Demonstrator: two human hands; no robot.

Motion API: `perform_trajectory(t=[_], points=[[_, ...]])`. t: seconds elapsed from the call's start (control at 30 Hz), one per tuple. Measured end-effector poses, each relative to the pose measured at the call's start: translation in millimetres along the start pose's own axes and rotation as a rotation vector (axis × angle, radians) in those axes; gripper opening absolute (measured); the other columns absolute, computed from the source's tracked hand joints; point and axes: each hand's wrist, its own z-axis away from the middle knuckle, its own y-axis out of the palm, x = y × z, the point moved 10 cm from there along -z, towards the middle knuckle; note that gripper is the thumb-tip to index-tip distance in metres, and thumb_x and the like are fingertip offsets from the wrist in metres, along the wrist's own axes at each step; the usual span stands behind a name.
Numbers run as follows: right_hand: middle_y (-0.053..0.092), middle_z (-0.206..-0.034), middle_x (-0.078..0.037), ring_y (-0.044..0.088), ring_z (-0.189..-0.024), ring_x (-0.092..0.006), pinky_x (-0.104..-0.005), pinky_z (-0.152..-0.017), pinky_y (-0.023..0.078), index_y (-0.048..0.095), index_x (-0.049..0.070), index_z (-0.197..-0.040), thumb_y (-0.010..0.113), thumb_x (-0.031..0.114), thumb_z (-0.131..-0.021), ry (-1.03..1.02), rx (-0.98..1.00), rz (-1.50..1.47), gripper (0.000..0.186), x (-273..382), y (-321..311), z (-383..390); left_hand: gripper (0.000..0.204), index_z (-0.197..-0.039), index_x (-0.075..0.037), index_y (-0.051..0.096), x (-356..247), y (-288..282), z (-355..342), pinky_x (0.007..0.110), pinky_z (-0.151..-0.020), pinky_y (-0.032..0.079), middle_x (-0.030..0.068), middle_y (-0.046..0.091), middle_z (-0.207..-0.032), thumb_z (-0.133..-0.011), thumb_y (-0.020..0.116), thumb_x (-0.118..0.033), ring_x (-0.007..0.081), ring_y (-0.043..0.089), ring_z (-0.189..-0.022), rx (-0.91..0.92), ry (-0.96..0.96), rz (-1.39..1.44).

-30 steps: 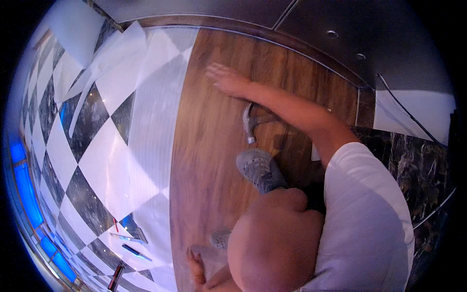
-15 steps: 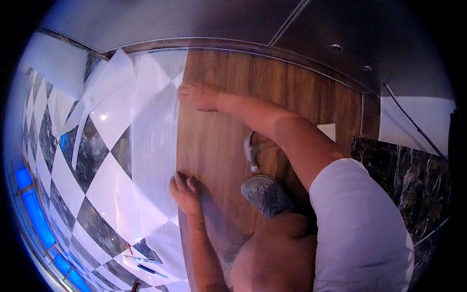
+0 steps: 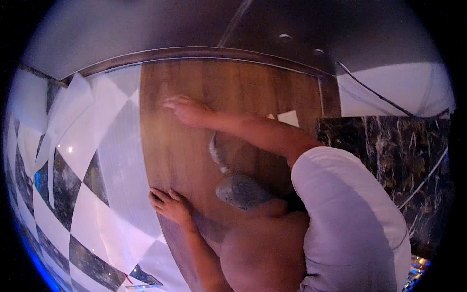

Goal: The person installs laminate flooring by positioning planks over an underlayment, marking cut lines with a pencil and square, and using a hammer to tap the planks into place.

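Wood-look sheet (image 3: 204, 121) lies flat down the floor's middle, its edge over the checkered tiles (image 3: 73, 194), and both hands press it with fingers spread, gripping nothing: right hand (image 3: 187, 111) at twelve o'clock, left hand (image 3: 170, 207) at seven, likely smoothing it down.

Right hand (image 3: 187, 111) outstretched and flat, left hand (image 3: 170, 207) palm-down, fingers (image 3: 158, 198) spread.

A wooden panel (image 3: 194, 146) lies on the floor, with tiles (image 3: 73, 194) to its left. The left hand (image 3: 170, 207) rests on its near left edge, the right hand (image 3: 187, 111) farther up. A shoe (image 3: 241, 191) sits between them, to the right.
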Motion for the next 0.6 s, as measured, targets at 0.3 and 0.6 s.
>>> perform_trajectory(t=[0.3, 0.6], points=[[0.052, -0.138, -0.027, 0.045, -0.132, -0.0435, -0.0501, -0.111, 0.037, 0.048, -0.001, -0.142, 0.074, 0.032, -0.085, 0.916, -0.352, 0.67, 0.071, -52.1, -217.7, 382.9, 0.066, -0.151, 0.003, 0.038, -3.2, -9.9, -1.4, 0.052, -0.114, 0.033, 0.0292, 0.038, -0.149, -0.099, 0.059, -0.032, 0.0458, 0.038, -0.136, 0.011, 0.112, 0.026], [0.046, -0.142, -0.028, 0.041, -0.133, -0.0445, -0.0522, -0.114, 0.032, 0.036, -0.003, -0.15, 0.081, 0.049, -0.076, 1.203, -0.296, 0.51, 0.101, -94.1, -225.5, 426.3, 0.052, -0.137, 0.004, 0.054, 69.0, -64.7, 9.6, 0.046, -0.108, 0.044, 0.0274, 0.041, -0.151, -0.091, 0.068, -0.016, 0.0421, 0.051, -0.13, 0.318, 0.439, 0.118]])
